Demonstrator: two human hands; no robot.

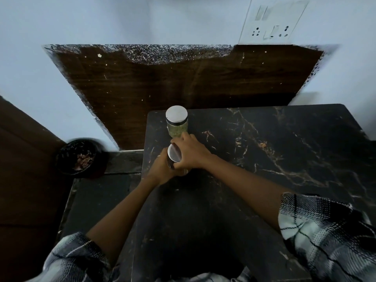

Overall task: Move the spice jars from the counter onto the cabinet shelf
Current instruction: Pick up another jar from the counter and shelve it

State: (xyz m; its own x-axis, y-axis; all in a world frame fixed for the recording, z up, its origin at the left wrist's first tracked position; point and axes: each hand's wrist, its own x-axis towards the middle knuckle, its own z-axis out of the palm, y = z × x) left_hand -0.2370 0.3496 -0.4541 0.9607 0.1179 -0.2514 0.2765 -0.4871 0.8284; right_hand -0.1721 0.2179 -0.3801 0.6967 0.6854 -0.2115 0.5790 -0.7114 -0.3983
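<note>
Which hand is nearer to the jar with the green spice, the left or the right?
The right hand. Its fingertips reach up to the base of the green spice jar and seem to touch it. The left hand is lower, behind the second jar that both hands hold.

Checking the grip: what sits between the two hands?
A silver-lidded jar, clasped between the left hand and right hand, in the head view.

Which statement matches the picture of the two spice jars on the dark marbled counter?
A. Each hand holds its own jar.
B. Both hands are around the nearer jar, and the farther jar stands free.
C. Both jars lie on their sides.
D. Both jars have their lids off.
B: the left hand and right hand wrap the nearer jar, while the green-filled jar stands upright and lidded behind them.
</note>
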